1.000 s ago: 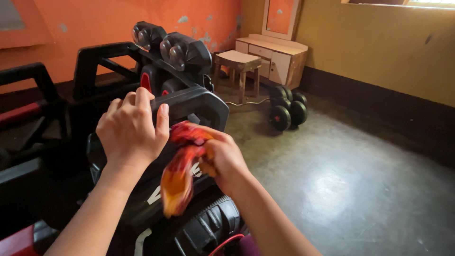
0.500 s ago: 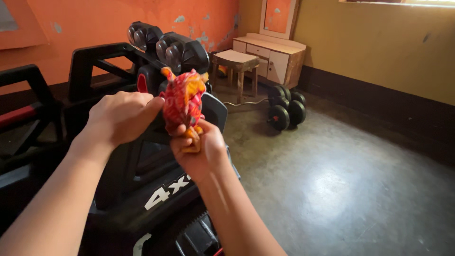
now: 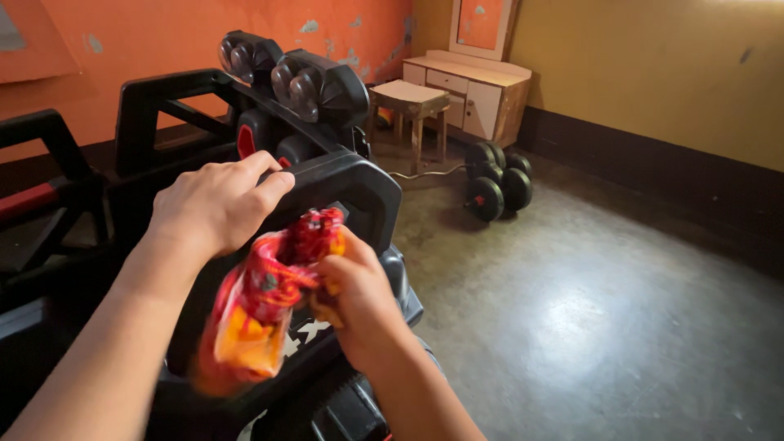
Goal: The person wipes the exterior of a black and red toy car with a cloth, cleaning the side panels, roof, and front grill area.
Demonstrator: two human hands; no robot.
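We see a home room: painted walls, a wooden dressing table (image 3: 478,86) with mirror (image 3: 482,28), a stool (image 3: 408,102), concrete floor (image 3: 588,327).

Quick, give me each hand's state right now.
Left hand: closed, grip on the black roll bar of the toy car.
Right hand: closed, holding the red-and-orange cloth.

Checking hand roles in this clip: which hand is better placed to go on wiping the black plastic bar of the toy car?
Probably the right hand: it grips the red and orange cloth just under the black plastic bar. The left hand is clamped on that bar, apparently steadying it.
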